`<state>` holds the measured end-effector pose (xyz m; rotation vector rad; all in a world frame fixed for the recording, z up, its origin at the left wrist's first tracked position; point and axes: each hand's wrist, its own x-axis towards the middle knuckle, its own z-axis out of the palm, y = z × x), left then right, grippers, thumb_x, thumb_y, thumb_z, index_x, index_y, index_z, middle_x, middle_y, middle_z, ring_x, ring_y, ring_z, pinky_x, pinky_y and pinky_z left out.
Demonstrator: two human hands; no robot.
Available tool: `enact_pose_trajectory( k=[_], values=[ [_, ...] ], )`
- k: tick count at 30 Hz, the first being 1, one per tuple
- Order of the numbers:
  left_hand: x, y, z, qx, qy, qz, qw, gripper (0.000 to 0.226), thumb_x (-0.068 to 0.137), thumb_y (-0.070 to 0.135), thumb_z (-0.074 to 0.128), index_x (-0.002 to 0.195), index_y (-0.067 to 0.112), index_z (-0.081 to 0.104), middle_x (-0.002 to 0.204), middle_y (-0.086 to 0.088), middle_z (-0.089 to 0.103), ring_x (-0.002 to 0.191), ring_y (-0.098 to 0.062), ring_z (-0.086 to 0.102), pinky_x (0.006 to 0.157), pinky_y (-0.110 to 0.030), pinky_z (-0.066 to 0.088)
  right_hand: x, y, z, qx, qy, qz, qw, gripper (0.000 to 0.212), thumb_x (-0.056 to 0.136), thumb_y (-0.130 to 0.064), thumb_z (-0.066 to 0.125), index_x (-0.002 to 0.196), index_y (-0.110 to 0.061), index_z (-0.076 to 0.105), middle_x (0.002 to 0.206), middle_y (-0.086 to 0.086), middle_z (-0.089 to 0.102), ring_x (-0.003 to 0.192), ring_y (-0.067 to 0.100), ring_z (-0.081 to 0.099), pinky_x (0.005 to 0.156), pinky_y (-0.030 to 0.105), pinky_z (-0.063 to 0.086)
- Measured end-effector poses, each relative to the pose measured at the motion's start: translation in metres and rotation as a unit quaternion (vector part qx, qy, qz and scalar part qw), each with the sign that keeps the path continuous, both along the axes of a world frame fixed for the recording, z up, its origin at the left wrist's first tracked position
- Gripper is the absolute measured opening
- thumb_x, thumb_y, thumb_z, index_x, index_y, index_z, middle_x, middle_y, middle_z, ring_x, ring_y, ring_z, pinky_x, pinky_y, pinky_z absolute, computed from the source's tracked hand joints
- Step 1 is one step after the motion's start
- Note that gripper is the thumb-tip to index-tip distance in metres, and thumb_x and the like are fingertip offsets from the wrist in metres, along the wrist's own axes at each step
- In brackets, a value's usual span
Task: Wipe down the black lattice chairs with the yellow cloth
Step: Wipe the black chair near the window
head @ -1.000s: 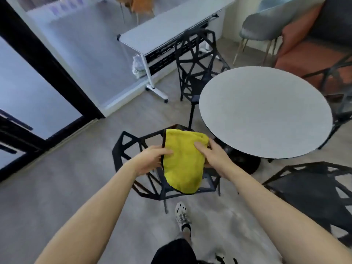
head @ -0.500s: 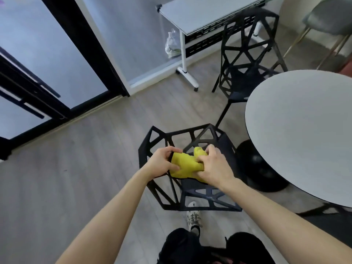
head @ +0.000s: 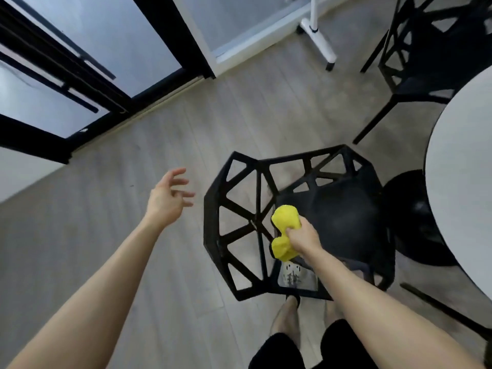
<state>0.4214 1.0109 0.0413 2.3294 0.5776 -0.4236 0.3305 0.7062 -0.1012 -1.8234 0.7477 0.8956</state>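
A black lattice chair (head: 239, 209) stands just in front of me, its open-work back toward me and its dark seat beyond. My right hand (head: 302, 237) grips the bunched yellow cloth (head: 283, 230) and holds it at the inner side of the chair back, near the seat's edge. My left hand (head: 170, 199) hovers over the floor to the left of the chair, fingers spread and holding nothing. A second black lattice chair (head: 426, 54) stands at the upper right.
A round white table (head: 463, 182) with a black base (head: 415, 217) fills the right side, close to the chair. A white desk leg (head: 319, 35) stands at the top. Black-framed glass doors (head: 80, 62) run along the upper left. Wood floor lies to the left.
My left hand let go of the cloth and swung out to the left. My right hand alone now holds the bunched cloth, lower against the chair. The view tilted down and closer.
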Motion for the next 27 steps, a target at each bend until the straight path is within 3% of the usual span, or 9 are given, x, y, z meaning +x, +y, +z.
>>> enact_pose_trajectory(
  k=[2, 4, 6, 11, 16, 19, 21, 24, 27],
  values=[
    [0.019, 0.001, -0.015, 0.043, 0.007, -0.044, 0.998, 0.042, 0.110, 0.002, 0.051, 0.142, 0.027, 0.062, 0.128, 0.003, 0.070, 0.107, -0.014, 0.076, 0.093, -0.040, 0.065, 0.019, 0.009, -0.015, 0.000, 0.001, -0.042, 0.999, 0.052, 0.101, -0.027, 0.058, 0.152, -0.025, 0.048, 0.136, 0.013, 0.065, 0.123, 0.039, 0.061, 0.101, 0.046, 0.051],
    [0.043, -0.007, -0.031, 0.041, 0.028, -0.075, 0.996, 0.029, 0.115, 0.029, 0.050, 0.140, 0.026, 0.065, 0.125, 0.006, 0.073, 0.110, -0.012, 0.074, 0.100, -0.044, 0.062, 0.041, 0.021, -0.027, -0.006, -0.013, -0.083, 0.996, 0.062, 0.103, -0.030, 0.060, 0.160, -0.026, 0.036, 0.142, 0.015, 0.061, 0.130, 0.040, 0.057, 0.107, 0.049, 0.048],
    [0.069, -0.023, -0.045, 0.022, 0.065, -0.092, 0.993, 0.044, 0.117, 0.048, 0.038, 0.144, 0.024, 0.062, 0.122, 0.005, 0.073, 0.113, -0.016, 0.072, 0.102, -0.045, 0.059, 0.067, 0.034, -0.033, -0.021, -0.032, -0.102, 0.994, 0.070, 0.106, -0.030, 0.058, 0.166, -0.025, 0.022, 0.146, 0.017, 0.058, 0.134, 0.040, 0.055, 0.111, 0.050, 0.044],
    [0.093, -0.048, -0.091, -0.066, 0.153, -0.122, 0.979, 0.064, 0.116, 0.059, 0.014, 0.155, 0.028, 0.053, 0.142, -0.002, 0.068, 0.137, -0.025, 0.060, 0.125, -0.053, 0.035, 0.135, 0.067, -0.051, -0.046, -0.156, -0.158, 0.974, 0.071, 0.109, -0.020, 0.052, 0.168, -0.025, 0.013, 0.160, 0.014, 0.046, 0.143, 0.035, 0.049, 0.110, 0.047, 0.045],
    [0.089, -0.042, -0.115, -0.097, 0.120, -0.064, 0.986, 0.060, 0.106, 0.068, 0.029, 0.110, 0.040, 0.082, 0.128, 0.003, 0.076, 0.127, -0.018, 0.067, 0.121, -0.053, 0.044, 0.159, 0.129, -0.057, 0.002, -0.211, -0.151, 0.966, 0.072, 0.106, -0.010, 0.054, 0.168, -0.019, 0.019, 0.171, 0.013, 0.029, 0.157, 0.029, 0.029, 0.125, 0.036, 0.030],
    [0.090, -0.037, -0.123, -0.116, 0.084, -0.043, 0.989, 0.050, 0.113, 0.056, 0.034, 0.123, 0.033, 0.078, 0.116, 0.009, 0.079, 0.124, -0.013, 0.068, 0.118, -0.051, 0.048, 0.129, 0.160, -0.026, 0.082, -0.344, -0.128, 0.926, 0.073, 0.104, 0.000, 0.052, 0.167, -0.027, 0.025, 0.172, 0.005, 0.030, 0.155, 0.014, 0.033, 0.119, 0.012, 0.028],
    [0.090, -0.038, -0.126, -0.128, 0.075, -0.043, 0.988, 0.045, 0.115, 0.053, 0.035, 0.129, 0.037, 0.075, 0.114, 0.010, 0.080, 0.125, -0.012, 0.068, 0.114, -0.045, 0.051, 0.116, 0.151, -0.038, 0.092, -0.405, -0.096, 0.905, 0.082, 0.097, 0.011, 0.049, 0.165, -0.030, 0.030, 0.170, 0.002, 0.034, 0.152, 0.014, 0.038, 0.120, 0.021, 0.037],
    [0.092, -0.038, -0.127, -0.123, 0.079, -0.073, 0.987, 0.050, 0.115, 0.057, 0.028, 0.152, 0.041, 0.059, 0.129, 0.008, 0.074, 0.132, -0.013, 0.063, 0.105, -0.038, 0.052, 0.127, 0.123, -0.082, 0.032, -0.323, -0.108, 0.940, 0.089, 0.091, 0.014, 0.051, 0.165, -0.031, 0.032, 0.169, 0.000, 0.036, 0.155, 0.022, 0.035, 0.123, 0.042, 0.039],
    [0.092, -0.039, -0.126, -0.120, 0.083, -0.079, 0.986, 0.052, 0.114, 0.059, 0.029, 0.151, 0.038, 0.061, 0.130, 0.009, 0.074, 0.131, -0.010, 0.062, 0.109, -0.040, 0.051, 0.132, 0.133, -0.061, 0.039, -0.280, -0.156, 0.947, 0.077, 0.101, 0.005, 0.052, 0.166, -0.030, 0.031, 0.170, 0.000, 0.034, 0.155, 0.020, 0.034, 0.124, 0.035, 0.033]
  ],
)
